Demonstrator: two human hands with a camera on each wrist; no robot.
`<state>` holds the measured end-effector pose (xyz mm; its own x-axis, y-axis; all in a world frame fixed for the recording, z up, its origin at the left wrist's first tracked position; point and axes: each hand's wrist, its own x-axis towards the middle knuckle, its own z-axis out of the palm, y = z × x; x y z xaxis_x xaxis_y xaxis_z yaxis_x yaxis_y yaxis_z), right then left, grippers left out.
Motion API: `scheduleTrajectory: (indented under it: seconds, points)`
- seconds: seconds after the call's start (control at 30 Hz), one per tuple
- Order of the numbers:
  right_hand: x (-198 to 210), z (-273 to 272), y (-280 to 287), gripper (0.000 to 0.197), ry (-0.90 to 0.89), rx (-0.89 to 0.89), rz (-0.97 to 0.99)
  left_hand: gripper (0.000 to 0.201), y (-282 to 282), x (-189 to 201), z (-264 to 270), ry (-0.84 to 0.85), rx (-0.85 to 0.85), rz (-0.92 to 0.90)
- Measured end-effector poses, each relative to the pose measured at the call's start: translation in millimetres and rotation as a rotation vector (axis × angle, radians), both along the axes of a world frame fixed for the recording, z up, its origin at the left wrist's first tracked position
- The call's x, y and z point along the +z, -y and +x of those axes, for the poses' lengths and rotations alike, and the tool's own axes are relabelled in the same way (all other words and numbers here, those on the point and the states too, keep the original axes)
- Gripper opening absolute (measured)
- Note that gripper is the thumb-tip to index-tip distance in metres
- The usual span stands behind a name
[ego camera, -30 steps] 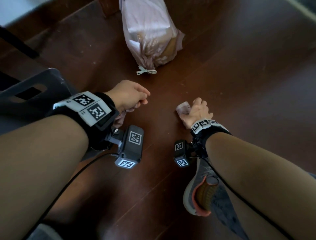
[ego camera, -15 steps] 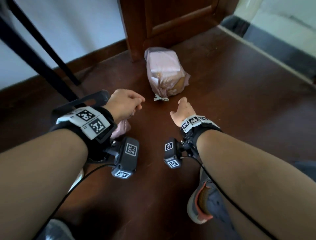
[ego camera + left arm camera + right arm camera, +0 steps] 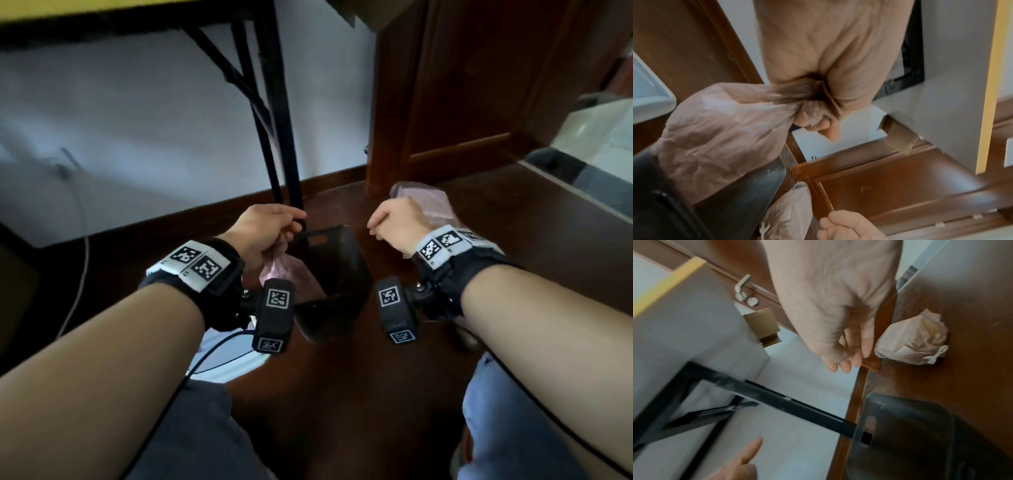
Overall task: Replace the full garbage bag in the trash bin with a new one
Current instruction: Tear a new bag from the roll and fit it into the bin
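Thin, crinkled pink plastic for the new bag (image 3: 719,129) and the tied full bag (image 3: 912,340); smooth black plastic bin (image 3: 337,270); glossy dark wooden floor (image 3: 513,219); matt black metal table leg (image 3: 277,113).

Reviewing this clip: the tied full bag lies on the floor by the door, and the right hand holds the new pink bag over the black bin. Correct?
Wrong hand. The left hand holds the new bag over the bin, as the left wrist view shows; the right hand holds nothing. The full bag does lie by the door.

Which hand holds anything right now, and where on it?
Left hand grips the new pink bag by a bunched end, above the black bin. Right hand holds nothing, fingers curled.
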<state>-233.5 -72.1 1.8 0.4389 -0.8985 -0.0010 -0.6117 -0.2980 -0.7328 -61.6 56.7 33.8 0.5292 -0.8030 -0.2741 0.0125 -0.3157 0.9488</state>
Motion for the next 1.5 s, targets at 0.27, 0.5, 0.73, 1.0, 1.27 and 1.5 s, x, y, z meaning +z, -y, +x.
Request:
scheduleTrajectory:
  seconds: [0.27, 0.5, 0.73, 1.0, 1.27, 1.5]
  points:
    - [20, 61, -24, 0.028, 0.168, 0.141, -0.031, 0.035, -24, 11, 33, -0.336, 0.049, -0.155]
    - [8, 108, -36, 0.029, 0.282, 0.316, 0.181, 0.036, -25, -9, 48, -0.375, 0.123, -0.109]
    - [8, 132, -50, 0.011, 0.462, 0.549, 0.765, 0.036, -11, -16, 61, -0.445, 0.168, -0.138]
    - [-4, 133, -29, 0.018, 0.447, 0.260, 0.492, 0.031, -15, -21, 72, -0.429, -0.127, -0.109]
    - [-3, 108, -13, 0.023, 0.613, 0.117, 0.620, 0.070, -8, -29, 60, -0.087, -0.259, 0.091]
    - [3, 108, -19, 0.027, 0.667, 0.161, 0.709, 0.083, 4, -32, 44, 0.161, -0.280, 0.114]
